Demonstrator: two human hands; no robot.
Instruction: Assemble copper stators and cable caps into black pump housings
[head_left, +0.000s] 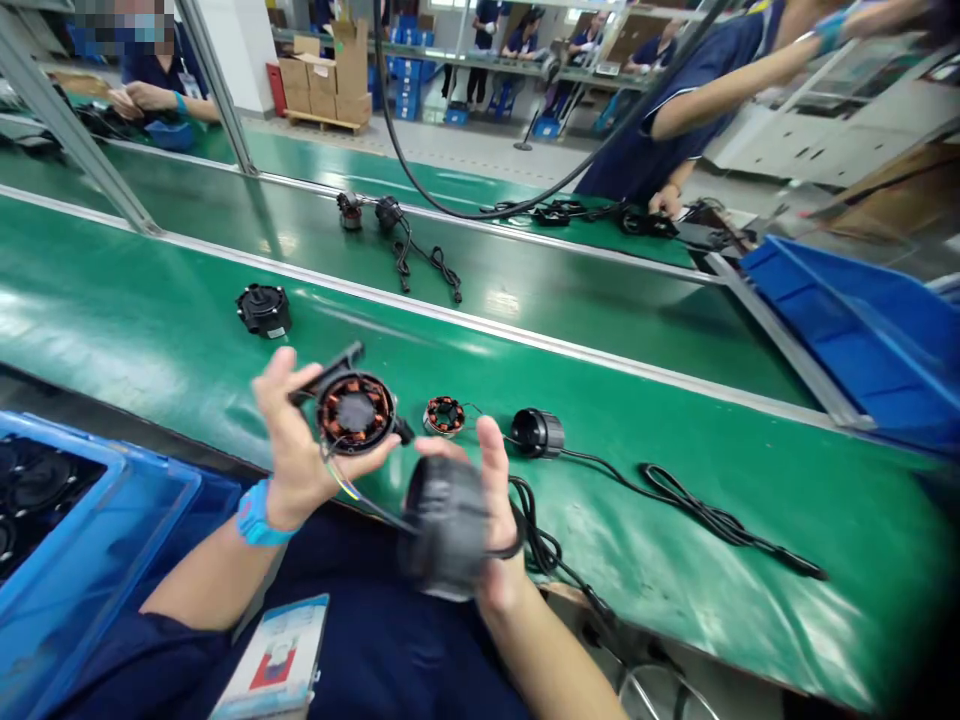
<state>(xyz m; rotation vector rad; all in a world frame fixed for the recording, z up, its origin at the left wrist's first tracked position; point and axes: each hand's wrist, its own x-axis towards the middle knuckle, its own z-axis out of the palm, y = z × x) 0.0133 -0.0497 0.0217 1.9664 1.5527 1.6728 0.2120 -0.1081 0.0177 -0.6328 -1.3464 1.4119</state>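
My left fingers [371, 462] are curled around a round motor housing [324, 415], gripping it by the sides above the green desk [600, 520], its open face up and the copper coils [356, 410] showing. My right fingers [491, 455] are clamped around a black cap [450, 525], nearer my body and blurred, so I can't make out its far rim. Thin wires [349, 488] span the gap from housing to cap; I judge them the fragile part, soft and easily tugged loose, so the two pieces want to stay close. The housing should be stiff and fairly heavy for its size, best taken by its outer wall, clear of the windings. The cap looks like hard plastic, lighter, its smooth side perhaps a bit slippery. A black cable [544, 548] lies by my right wrist, bendy but springy. Beyond, a loose coil ring [444, 416] sits beside a second cap [538, 433].
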